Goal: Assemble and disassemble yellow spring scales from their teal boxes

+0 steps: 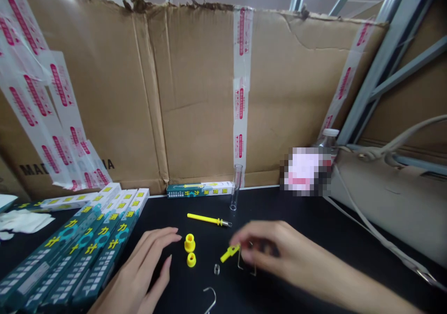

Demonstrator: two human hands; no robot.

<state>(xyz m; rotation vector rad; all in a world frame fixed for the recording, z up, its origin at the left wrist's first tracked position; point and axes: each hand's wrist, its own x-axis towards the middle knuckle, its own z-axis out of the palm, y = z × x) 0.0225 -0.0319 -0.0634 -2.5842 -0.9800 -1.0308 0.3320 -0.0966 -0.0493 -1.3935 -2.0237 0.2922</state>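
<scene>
My left hand lies flat and open on the black table, fingers stretched toward two small yellow caps. My right hand is blurred by motion; its fingers pinch a small yellow piece with a thin wire frame hanging beside it. A yellow rod with a metal tip lies just beyond. A clear plastic tube stands upright behind it. A tiny clear ring and a metal hook lie near the front.
Several green-and-white boxes lie stacked at the left, one more box against the cardboard wall. White cloth sits far left. A bottle, cables and a metal frame are at the right.
</scene>
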